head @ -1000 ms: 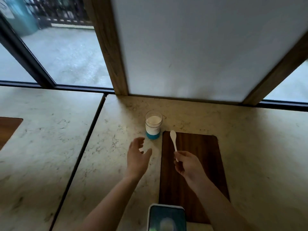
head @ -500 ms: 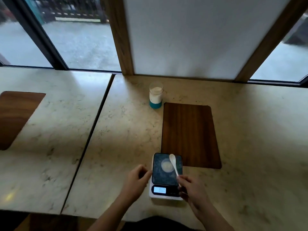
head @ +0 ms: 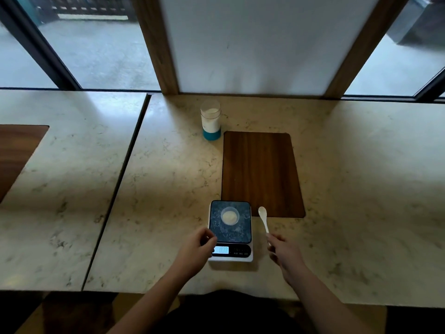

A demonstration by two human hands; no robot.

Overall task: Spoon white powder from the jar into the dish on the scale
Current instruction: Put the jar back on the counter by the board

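Note:
A clear jar with a blue base and white powder inside stands open far back on the marble counter. Near me sits a small scale with a dark top and a lit display. A small round dish holding white powder rests on it. My right hand grips the handle of a white spoon, whose bowl hovers just right of the scale. My left hand is at the scale's left front corner, fingers curled, holding nothing that I can see.
A dark wooden board lies between the jar and the scale, to the right. Another wooden board shows at the far left, past a seam between counter slabs. A wall panel and windows close off the back.
The view has pulled back and down from the jar to the scale. My right hand carried the spoon from over the dish to the right of the scale. My left hand came to the scale's corner.

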